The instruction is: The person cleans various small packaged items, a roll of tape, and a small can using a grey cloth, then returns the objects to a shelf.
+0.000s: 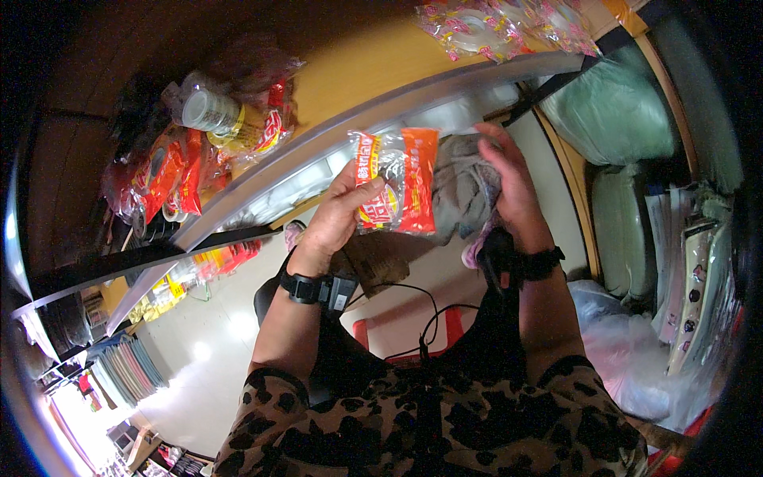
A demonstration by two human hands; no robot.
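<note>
My left hand (343, 208) grips a clear plastic packet (419, 181) with red and yellow print, its thumb lying over the front. Something round and dark shows through the packet; I cannot make out what. Just right of the packet, a crumpled grey cloth (462, 187) hangs from my right hand (515, 181). The fingers of that hand curl around the cloth's far edge and are slightly blurred. Both hands are raised in front of the shelf, above my knees.
On the upper shelf (358, 60) lie red packets (179, 179), a clear plastic cup stack (208, 110) and wrapped rolls (477, 32). Bagged goods (628, 111) crowd the right side. A red-edged stool (405, 338) with a black cable is below me. Folded textiles (127, 370) stand at left.
</note>
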